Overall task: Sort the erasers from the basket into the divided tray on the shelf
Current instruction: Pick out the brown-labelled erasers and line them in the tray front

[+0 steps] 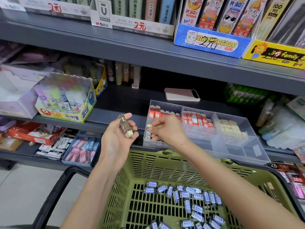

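My left hand (pixel 118 138) holds a brown-sleeved eraser (pixel 125 127) upright in its curled fingers, just left of the clear divided tray (pixel 234 146) on the shelf. At the tray's front left compartment, my right hand (pixel 166 129) pinches a pale-ended eraser with a 2B sleeve (pixel 148 132). The tray's back compartments hold red-sleeved erasers (pixel 165 114) and plain cream erasers (pixel 230 128). Below my arms stands a green basket (pixel 148 164) with several blue-sleeved erasers (pixel 189 195) on its bottom.
A pink phone (pixel 181 94) lies on the shelf behind the tray. A glue-stick box (pixel 66 103) stands to the left. On the lower shelf sits a bin of pink and blue erasers (pixel 82 149). The basket's black handle (pixel 54 192) juts out at left.
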